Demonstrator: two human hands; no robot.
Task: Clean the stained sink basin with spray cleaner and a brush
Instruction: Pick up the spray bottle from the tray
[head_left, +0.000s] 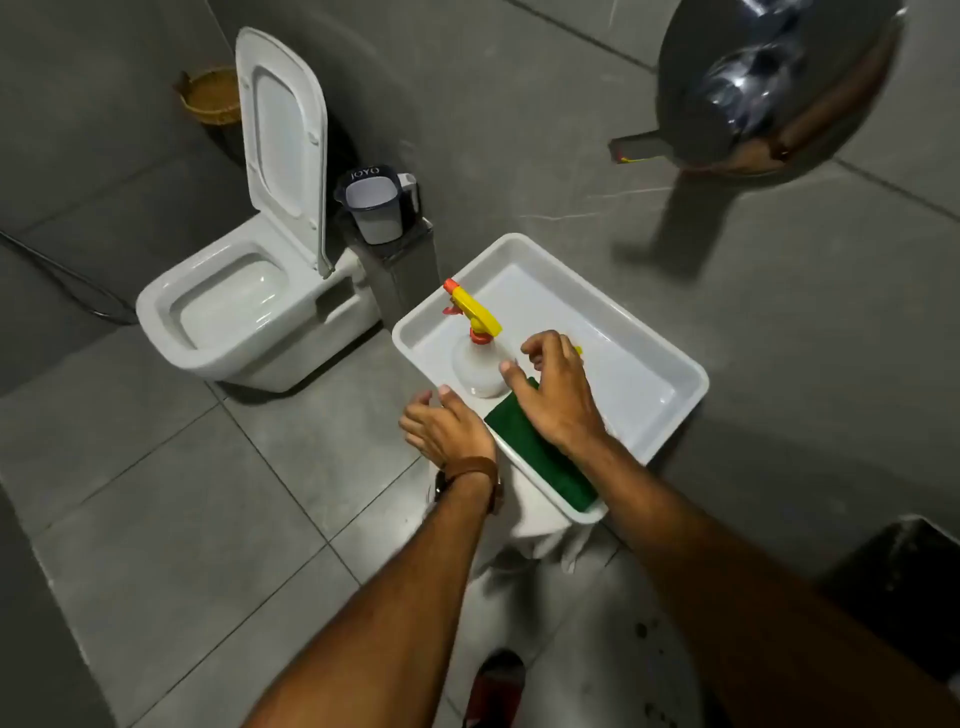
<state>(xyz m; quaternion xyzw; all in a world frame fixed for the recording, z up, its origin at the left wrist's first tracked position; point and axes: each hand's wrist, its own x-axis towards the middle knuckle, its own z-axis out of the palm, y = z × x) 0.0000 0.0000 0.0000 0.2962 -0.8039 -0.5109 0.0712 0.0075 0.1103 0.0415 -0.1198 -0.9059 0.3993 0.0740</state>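
A white rectangular sink basin (631, 358) stands against the grey wall. Inside it, near the left front corner, a clear spray bottle (475, 366) with a yellow and orange trigger head stands upright. A green scrub pad (540, 452) lies over the basin's front rim. My right hand (553, 392) hovers over the pad just right of the bottle, fingers spread, holding nothing. A small yellow bit shows behind its fingers; what it is I cannot tell. My left hand (447, 428), with a brown wrist strap, is open just outside the basin's front-left rim.
A white toilet (234, 317) with its lid up stands to the left. A dark jug (376, 208) rests on a ledge between toilet and basin. A round mirror (769, 83) hangs on the wall above right. A dark bin (904, 587) sits at the lower right.
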